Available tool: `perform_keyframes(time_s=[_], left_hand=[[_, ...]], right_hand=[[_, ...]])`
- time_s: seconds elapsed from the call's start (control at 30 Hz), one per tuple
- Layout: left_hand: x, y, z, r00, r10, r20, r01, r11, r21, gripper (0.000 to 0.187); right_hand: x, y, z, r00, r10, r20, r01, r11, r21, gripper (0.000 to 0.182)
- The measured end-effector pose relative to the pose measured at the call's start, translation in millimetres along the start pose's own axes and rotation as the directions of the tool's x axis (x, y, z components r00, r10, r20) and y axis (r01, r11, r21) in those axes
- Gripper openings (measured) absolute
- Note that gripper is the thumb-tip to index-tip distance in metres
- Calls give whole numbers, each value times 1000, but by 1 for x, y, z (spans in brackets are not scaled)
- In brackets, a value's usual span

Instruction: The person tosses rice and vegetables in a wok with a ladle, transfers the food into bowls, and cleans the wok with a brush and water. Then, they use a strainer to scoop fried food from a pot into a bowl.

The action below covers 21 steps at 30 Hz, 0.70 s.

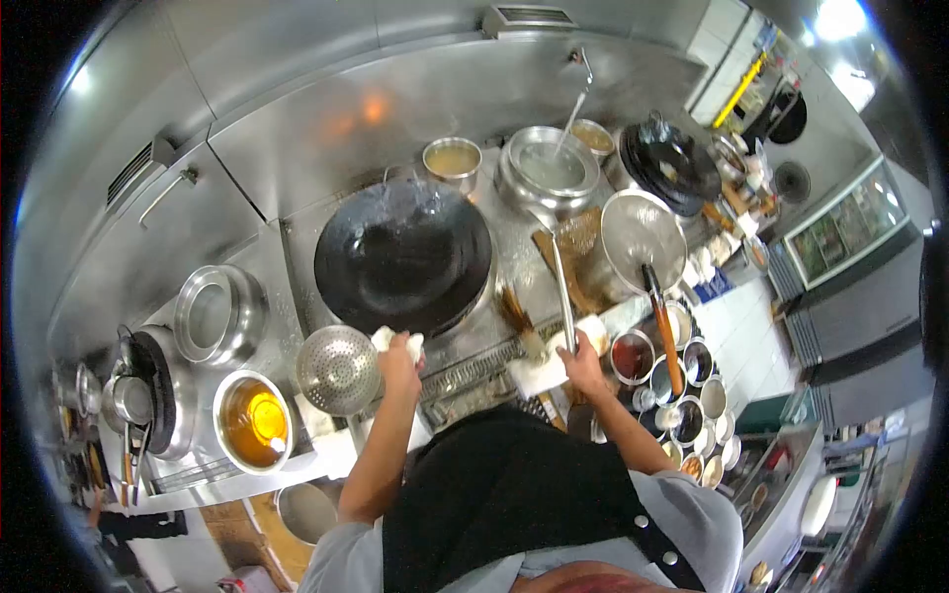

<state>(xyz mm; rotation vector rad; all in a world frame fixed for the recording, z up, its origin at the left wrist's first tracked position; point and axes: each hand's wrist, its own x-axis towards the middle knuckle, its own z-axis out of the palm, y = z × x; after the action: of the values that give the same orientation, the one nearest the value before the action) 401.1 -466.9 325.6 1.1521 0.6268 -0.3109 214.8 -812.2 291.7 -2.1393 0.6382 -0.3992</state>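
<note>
A large dark wok sits on the stove in front of me, its inside bare and partly shiny. My left hand is closed on a folded white cloth at the wok's near rim. My right hand is wrapped round the long metal handle of a ladle. The ladle's head points away from me, near the metal pot of water. To the left of my left hand lies a perforated skimmer. A bamboo brush rests between the wok and the ladle.
A pot of golden oil stands at the left, with stacked metal bowls behind it. A wood-handled strainer lies at the right, above many seasoning containers. Water runs from a faucet at the back. Stacked dark woks stand far right.
</note>
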Motion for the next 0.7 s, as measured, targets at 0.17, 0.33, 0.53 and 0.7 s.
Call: perform_keyframes(time_s=[0.17,0.33,0.53,0.7], left_hand=[[-13,3,10,998,-35,-53,33,998,-50,32],[-54,-14,-33,999,34,-14,-36,978,-205,32],[-139,-61,-107,996,-9,-93,-12,973,-228,40],[-138,-135,-151,974,-62,-217,35,991,-127,42]], right_hand=[[224,-54,-9,987,155,41,-150,983,-108,61],[366,-47,34,933,358,39,-360,925,119,26],[434,-108,28,758,331,563,-646,500,577,19],[413,-152,10,973,129,192,-207,854,478,12]])
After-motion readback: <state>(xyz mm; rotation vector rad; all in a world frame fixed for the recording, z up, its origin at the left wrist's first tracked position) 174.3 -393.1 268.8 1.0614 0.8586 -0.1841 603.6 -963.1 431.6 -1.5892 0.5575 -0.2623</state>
